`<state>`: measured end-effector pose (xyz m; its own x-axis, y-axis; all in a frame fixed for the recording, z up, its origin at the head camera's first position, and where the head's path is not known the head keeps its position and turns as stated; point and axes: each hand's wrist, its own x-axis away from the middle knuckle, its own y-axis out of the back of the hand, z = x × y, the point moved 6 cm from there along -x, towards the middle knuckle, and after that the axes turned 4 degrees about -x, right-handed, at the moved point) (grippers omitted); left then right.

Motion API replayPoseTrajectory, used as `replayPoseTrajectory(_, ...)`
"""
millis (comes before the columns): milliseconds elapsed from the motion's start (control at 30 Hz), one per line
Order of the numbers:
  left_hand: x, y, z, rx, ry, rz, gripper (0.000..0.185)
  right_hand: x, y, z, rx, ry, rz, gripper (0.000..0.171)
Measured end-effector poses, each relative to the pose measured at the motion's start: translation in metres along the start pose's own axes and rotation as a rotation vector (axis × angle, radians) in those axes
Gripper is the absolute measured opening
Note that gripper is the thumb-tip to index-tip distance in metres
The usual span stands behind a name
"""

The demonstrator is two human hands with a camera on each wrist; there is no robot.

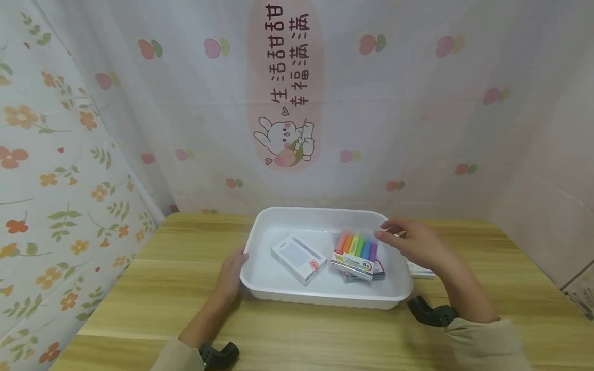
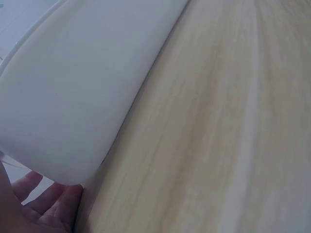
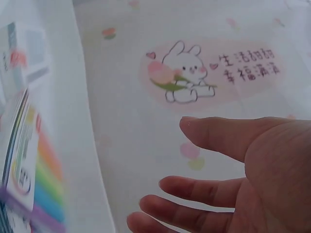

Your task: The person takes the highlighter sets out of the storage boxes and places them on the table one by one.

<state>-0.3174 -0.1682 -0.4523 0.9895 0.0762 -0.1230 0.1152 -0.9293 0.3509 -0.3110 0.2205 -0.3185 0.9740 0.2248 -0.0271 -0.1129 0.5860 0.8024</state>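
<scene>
1. Head view: a white tray (image 1: 325,299) is seen on the wooden table (image 1: 162,304). The left hand (image 1: 230,275) is laid against the tray's left wall, fingers fairly straight and closed round nothing. The right hand (image 1: 413,242) hovers over the tray's right rim, fingers loosely spread and empty, just beside a pack of coloured highlighters (image 1: 356,252) lying in the tray's right half on another pack. A white box (image 1: 298,259) lies in the tray's left half, apart from the highlighters.

2. Head view: judged from this, the pack is best taken by its long edges from above, with the tray steadied by the left hand. A small white item (image 1: 421,270) lies on the table just outside the tray's right wall, under the right forearm; it might be brushed.

3. Left wrist view: the tray's outer wall (image 2: 82,97) is seen against the table (image 2: 218,136), with the fingers (image 2: 58,208) pressed at its lower corner.

4. Right wrist view: the right hand (image 3: 243,174) is shown wide and empty; the highlighters (image 3: 34,184) lie blurred left of it, with the rabbit-printed curtain (image 3: 184,73) beyond the tray.
</scene>
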Motion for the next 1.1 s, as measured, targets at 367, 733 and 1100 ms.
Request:
replayPoseTrajectory(367, 0.001, -0.001, 0.002, 0.028, 0.015, 0.007, 0.049, -0.016, -0.011, 0.062, -0.056, 0.048, -0.001, 0.055)
replayPoseTrajectory(733, 0.000, 0.001, 0.004, 0.024, 0.020, -0.008, 0.048, -0.030, -0.039, 0.087, -0.238, 0.084, -0.025, 0.049)
replayPoseTrajectory(1100, 0.001, -0.002, -0.002, 0.050, -0.008, 0.018, 0.053, -0.050, -0.067, 0.081, -0.261, 0.068, -0.056, 0.049)
